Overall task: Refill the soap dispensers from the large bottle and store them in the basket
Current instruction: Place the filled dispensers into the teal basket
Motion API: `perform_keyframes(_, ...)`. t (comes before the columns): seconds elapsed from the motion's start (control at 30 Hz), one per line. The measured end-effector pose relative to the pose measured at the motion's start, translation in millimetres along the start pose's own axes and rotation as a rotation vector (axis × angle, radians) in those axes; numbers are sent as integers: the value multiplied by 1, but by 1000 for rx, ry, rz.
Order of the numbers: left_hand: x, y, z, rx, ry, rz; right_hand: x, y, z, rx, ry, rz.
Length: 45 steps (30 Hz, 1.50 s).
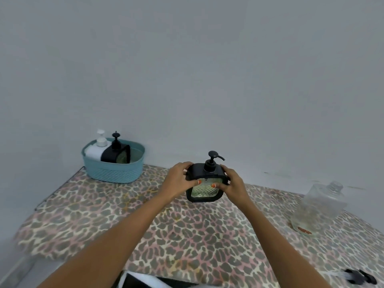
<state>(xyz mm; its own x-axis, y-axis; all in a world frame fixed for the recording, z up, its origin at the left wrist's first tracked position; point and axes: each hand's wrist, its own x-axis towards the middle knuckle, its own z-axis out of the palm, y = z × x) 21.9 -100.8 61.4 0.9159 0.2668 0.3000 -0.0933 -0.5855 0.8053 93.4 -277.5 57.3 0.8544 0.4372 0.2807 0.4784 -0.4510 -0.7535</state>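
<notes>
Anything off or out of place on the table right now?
Mostly tidy. The clear large bottle at the right stands uncapped, and a black pump part lies loose near the front right edge. In the basket, the black dispenser leans rather than standing upright. No spill visible.

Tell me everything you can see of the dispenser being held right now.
The held dispenser is a squat, rounded-square bottle: a black casing frames a clear, diamond-textured window, greenish inside. A black pump head tops it, spout pointing right. It stands roughly upright, tipped slightly toward the camera, over the leopard-print table cover. The left hand and right hand clasp its sides, thumbs on the window. Whether its base touches the cover is unclear.
</notes>
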Motion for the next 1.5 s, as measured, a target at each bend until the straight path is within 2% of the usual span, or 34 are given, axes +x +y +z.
perform_keyframes(0.27,-3,-28,-68,14,116,-31,36,-47,52,3,-97,-71)
perform_keyframes(0.6,16,-61,-141,56,351,-45,110,-104,113,-40,-259,-212)
perform_keyframes(0.97,43,-83,-161,49,567,-108,186,-145,151,-237,-396,-378)
perform_keyframes(1.13,45,-93,-154,46,586,-164,196,-143,164,-270,-467,-417)
perform_keyframes(1.5,49,-102,-145,135,545,-227,208,-142,186,-335,-512,-424)
